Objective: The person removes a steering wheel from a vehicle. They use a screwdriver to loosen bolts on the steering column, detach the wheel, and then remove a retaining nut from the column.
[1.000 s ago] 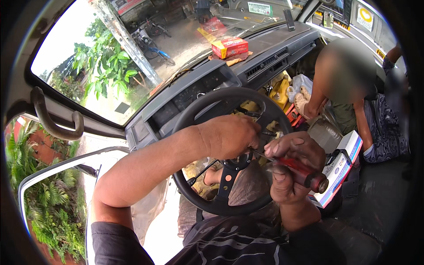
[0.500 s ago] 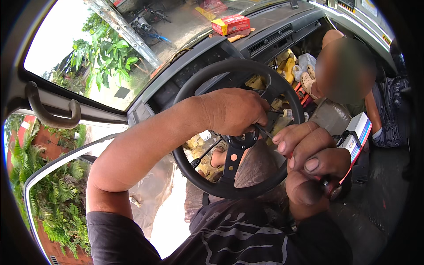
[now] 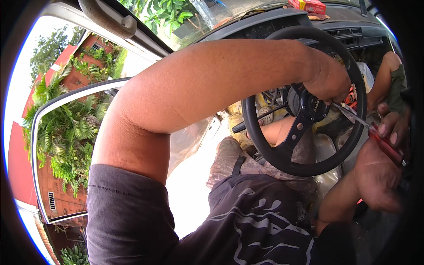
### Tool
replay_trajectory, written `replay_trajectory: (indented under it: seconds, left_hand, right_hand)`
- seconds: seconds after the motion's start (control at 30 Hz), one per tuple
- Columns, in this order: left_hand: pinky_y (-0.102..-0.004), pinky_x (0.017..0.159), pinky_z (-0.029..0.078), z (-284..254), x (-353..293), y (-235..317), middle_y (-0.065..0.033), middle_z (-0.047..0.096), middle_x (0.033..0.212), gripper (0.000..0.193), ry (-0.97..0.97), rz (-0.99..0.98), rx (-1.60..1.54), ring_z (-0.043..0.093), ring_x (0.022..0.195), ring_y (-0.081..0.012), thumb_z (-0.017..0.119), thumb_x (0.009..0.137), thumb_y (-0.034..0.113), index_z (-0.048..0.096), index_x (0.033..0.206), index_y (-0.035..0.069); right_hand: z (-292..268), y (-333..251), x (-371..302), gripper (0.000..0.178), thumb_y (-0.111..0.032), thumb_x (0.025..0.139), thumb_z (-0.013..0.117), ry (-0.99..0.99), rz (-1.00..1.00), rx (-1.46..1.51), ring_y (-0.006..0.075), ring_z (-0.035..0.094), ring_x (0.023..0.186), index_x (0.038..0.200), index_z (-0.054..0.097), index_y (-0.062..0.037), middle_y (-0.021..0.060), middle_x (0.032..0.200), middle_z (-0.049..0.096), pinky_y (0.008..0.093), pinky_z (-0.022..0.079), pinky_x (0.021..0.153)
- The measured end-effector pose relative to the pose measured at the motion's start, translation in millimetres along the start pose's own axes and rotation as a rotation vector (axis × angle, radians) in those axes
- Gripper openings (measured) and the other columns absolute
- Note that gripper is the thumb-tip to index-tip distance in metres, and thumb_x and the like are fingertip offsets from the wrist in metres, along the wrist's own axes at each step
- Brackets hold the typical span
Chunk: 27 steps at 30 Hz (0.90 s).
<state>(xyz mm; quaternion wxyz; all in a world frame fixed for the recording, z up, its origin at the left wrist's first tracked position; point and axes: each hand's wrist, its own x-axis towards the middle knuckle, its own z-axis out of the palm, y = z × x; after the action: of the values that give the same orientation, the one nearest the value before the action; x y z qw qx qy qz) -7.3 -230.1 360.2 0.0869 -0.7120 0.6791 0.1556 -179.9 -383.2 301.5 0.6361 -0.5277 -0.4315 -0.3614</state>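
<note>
A black steering wheel [image 3: 289, 167] with a dark round hub [image 3: 316, 107] stands in front of me. My left hand [image 3: 327, 75] reaches over the wheel from the left, its fingers curled down close beside the hub; what they pinch is hidden. My right hand [image 3: 380, 163], at the wheel's right side, is closed around the red handle of a screwdriver [image 3: 383, 142]. The screwdriver's metal shaft slants up and left across the rim, its end near my left fingertips. Whether those fingers touch the shaft I cannot tell.
A stalk [image 3: 260, 118] sticks out left of the column. Behind the wheel runs the dashboard [image 3: 265, 26], with a red and yellow box [image 3: 308, 6] on top. Another person's bent leg or arm [image 3: 384, 81] shows at right. The door [image 3: 42, 176] stands open on the left.
My view has swung left, so the wheel sits farther right. My right hand has drawn back from the left hand, and the screwdriver's handle and shaft now show plainly.
</note>
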Motion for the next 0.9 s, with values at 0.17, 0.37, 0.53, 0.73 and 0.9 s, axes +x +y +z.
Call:
replay_trajectory:
  seconds: [0.17,0.37,0.53,0.73,0.9]
  left_hand:
    - [-0.0500,0.097,0.058,7.3,-1.6,4.3,-0.0144,0.077,0.120,0.025,0.045,-0.069,0.068,0.074,0.115,-0.0370,0.076,0.098,0.021,0.079,0.120,0.009]
    - [-0.0466,0.105,0.058,11.5,-9.8,3.2,-0.0140,0.074,0.127,0.023,0.178,-0.021,0.010,0.072,0.120,-0.0376,0.076,0.096,0.015,0.081,0.117,0.008]
    - [-0.0476,0.106,0.058,0.5,-10.0,17.1,-0.0182,0.073,0.125,0.028,0.166,-0.076,-0.114,0.071,0.120,-0.0403,0.078,0.092,0.014,0.078,0.119,0.007]
    - [-0.0479,0.103,0.058,-8.9,-3.3,14.6,-0.0147,0.075,0.126,0.028,0.027,-0.090,-0.098,0.073,0.118,-0.0384,0.081,0.092,0.014,0.078,0.120,0.010]
    - [-0.0470,0.097,0.060,11.9,-3.7,7.3,-0.0088,0.074,0.114,0.012,0.125,-0.124,0.018,0.075,0.115,-0.0299,0.080,0.098,0.015,0.076,0.106,0.006]
  right_hand:
    - [11.6,4.4,1.2,0.055,-0.056,0.116,0.036,0.369,0.220,0.319,0.0275,0.062,0.103,0.136,0.059,-0.0108,0.0110,0.111,0.063,0.0502,0.050,0.095]
    - [20.8,-14.6,12.2,0.055,-0.056,0.108,0.049,0.328,0.243,0.231,0.0210,0.056,0.084,0.109,0.063,-0.0026,0.0099,0.091,0.059,0.0401,0.046,0.080]
    - [28.8,-18.9,11.7,0.039,-0.039,0.098,0.066,0.167,0.307,-0.009,0.0179,0.055,0.081,0.097,0.067,-0.0003,0.0080,0.094,0.061,0.0331,0.043,0.074]
    - [16.1,-7.3,-11.9,0.057,-0.056,0.095,0.074,0.147,0.041,0.014,0.0182,0.057,0.087,0.111,0.067,-0.0025,0.0063,0.100,0.063,0.0347,0.046,0.077]
    - [-23.6,-51.2,-22.5,0.067,-0.067,0.100,0.068,0.169,0.111,0.140,0.0165,0.056,0.082,0.125,0.068,-0.0045,0.0034,0.097,0.063,0.0364,0.045,0.076]
